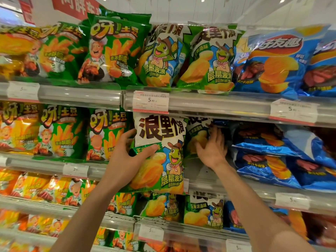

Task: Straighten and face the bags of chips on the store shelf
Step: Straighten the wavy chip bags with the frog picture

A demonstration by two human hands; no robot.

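A white-and-green turtle chip bag (161, 153) stands out in front of the second shelf, its face toward me. My left hand (125, 155) grips its left edge, thumb across the front. Behind and to the right, a second turtle bag (197, 131) sits deeper on the shelf. My right hand (211, 148) reaches in with fingers spread and touches that bag's right side. To the right, blue chip bags (263, 142) lie tilted and flat on the same shelf.
The top shelf (218, 102) carries upright green fries bags (112, 50), two turtle bags (209, 57) and blue bags (276, 62). Green and yellow fries bags (61, 131) fill the left of the second shelf. Price tags (151, 101) line the rails. Lower shelves hold more bags.
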